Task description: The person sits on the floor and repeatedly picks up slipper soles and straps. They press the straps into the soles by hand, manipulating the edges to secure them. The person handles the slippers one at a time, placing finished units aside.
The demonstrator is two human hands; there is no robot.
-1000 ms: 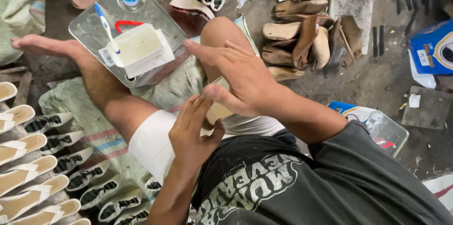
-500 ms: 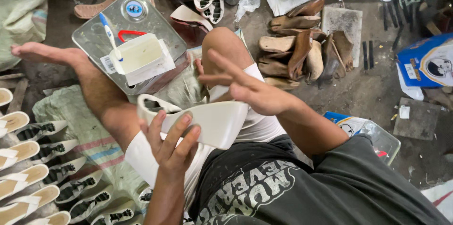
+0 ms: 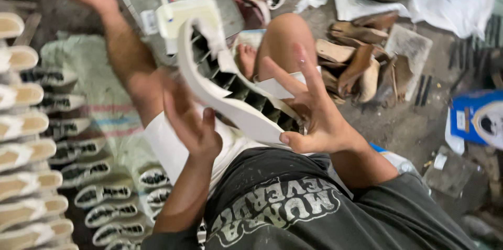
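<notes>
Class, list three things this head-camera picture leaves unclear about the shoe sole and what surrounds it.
1. White shoe sole: its rear end is hidden behind the right hand.
2. Left hand: motion blur hides its finger grip.
3. Blue box: cut by the right edge.

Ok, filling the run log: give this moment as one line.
left hand: holds white shoe sole | right hand: holds sole's other end, fingers spread | left: rows of soles
</notes>
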